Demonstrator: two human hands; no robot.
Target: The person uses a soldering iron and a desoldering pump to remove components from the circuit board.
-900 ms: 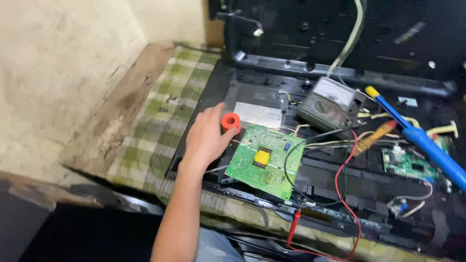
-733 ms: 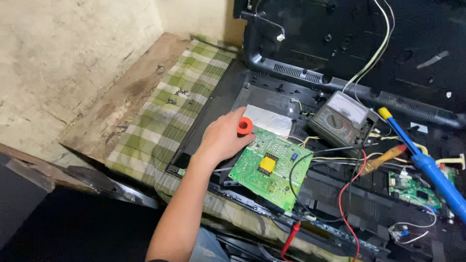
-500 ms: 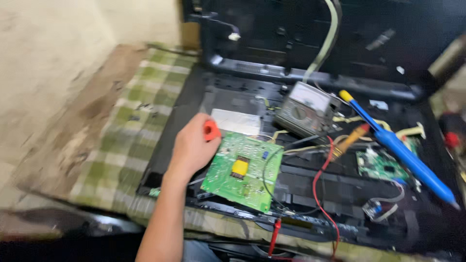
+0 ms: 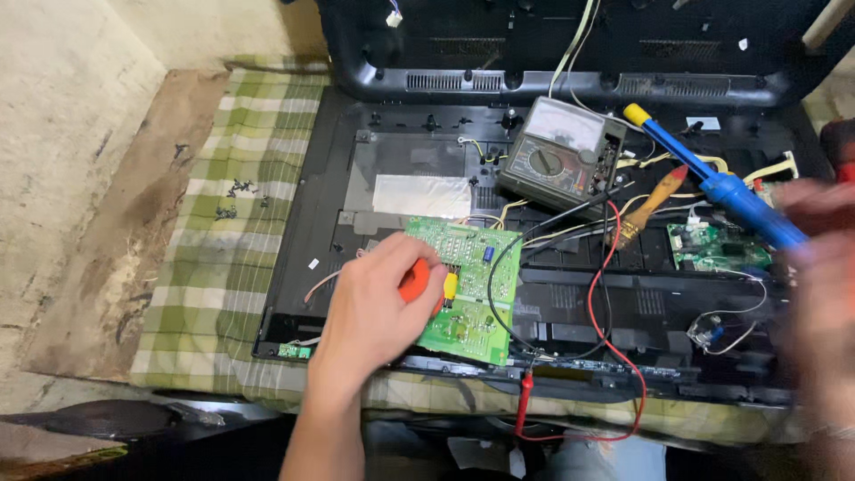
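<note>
The opened black television chassis lies back-side up on a green checked cloth spread over the floor, which cushions the screen side and keeps the inner panel facing you. On it, toward the far edge, an analog multimeter sits tilted with its dial toward you, its red lead and black lead trailing down to the near edge. The green circuit board rests loose on the panel near the middle, component side up, its long axis running from far-left to near-right. Your left hand lies on the board's left edge, fingers curled and pinching an orange-handled tool against the palm; its handle points right, toward a yellow component just beside it, the tip hidden. Your right hand is blurred, so I cannot tell how its fingers stand; the blue soldering iron slants from far-left to near-right toward it.
</note>
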